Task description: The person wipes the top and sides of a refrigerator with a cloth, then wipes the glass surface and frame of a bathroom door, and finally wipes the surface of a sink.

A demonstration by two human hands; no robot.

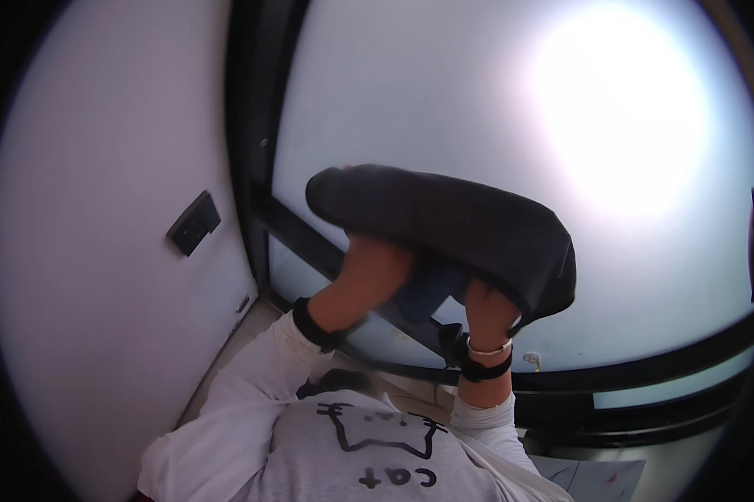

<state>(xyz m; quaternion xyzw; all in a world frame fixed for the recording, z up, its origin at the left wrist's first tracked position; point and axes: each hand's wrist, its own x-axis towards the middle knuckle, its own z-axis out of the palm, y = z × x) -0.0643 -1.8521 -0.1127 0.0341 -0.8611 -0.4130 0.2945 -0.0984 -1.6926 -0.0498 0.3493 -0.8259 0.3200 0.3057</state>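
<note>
A long dark cloth (452,213), folded or draped, is raised in front of me and tilts down to the right. What kind of item it is, I cannot make out. My left hand (377,255) reaches up behind its left part, and the fingers are hidden by the fabric. Near the right end, my right hand (487,301) is closed at the lower edge, with its fingertips covered. Between the hands hangs a dark blue piece of fabric (429,291), blurred, and whether it belongs to the cloth is unclear. Both wrists wear black bands; the right also has a bracelet (489,347).
Behind the cloth stands a frosted glass panel (393,92) in a black frame (251,100), with a bright glare at upper right. A pale wall (117,125) with a black switch plate (194,223) rises at left. A grey sheet (598,477) lies low at right.
</note>
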